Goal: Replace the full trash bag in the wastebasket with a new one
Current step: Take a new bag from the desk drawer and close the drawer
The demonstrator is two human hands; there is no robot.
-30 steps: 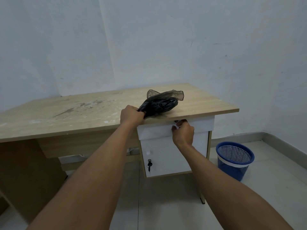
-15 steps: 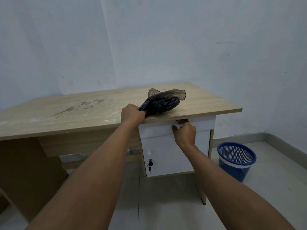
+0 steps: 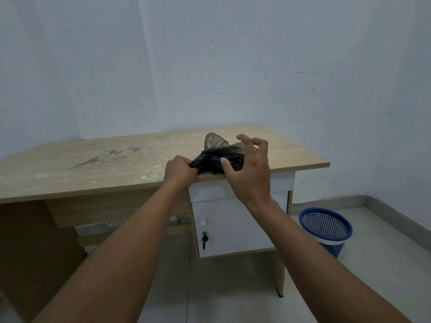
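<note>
A crumpled black bag (image 3: pixel 217 159) lies at the desk's front edge, toward its right end, just above the white drawer (image 3: pixel 281 183). The left hand (image 3: pixel 180 173) has its grip closed tight round the bag's near-left end, fingers curled over a bunched fold. That likely pins the thin film against the desk (image 3: pixel 93 164) so the other hand can work on it. The right hand (image 3: pixel 253 176) hangs over the bag's right side with its grip wide open, fingers spread and bent, holding nothing. It looks poised to catch a loose edge and pull the bag open. Whether its thumb touches the plastic I cannot tell. One sheer flap stands up behind the crumple, which suggests a fresh, empty liner, not a full one.

The blue mesh basket (image 3: pixel 326 227) stands on the floor to the right of the desk, well apart from the bag. No liner shows over its rim, so the old bag seems to be out already. Its bottom is hidden by its own wall, and the pale band low on its side is hard to read. The right hand covers the bag's far-right part and some of the drawer front. The desk's left end is cut off by the picture's edge.
</note>
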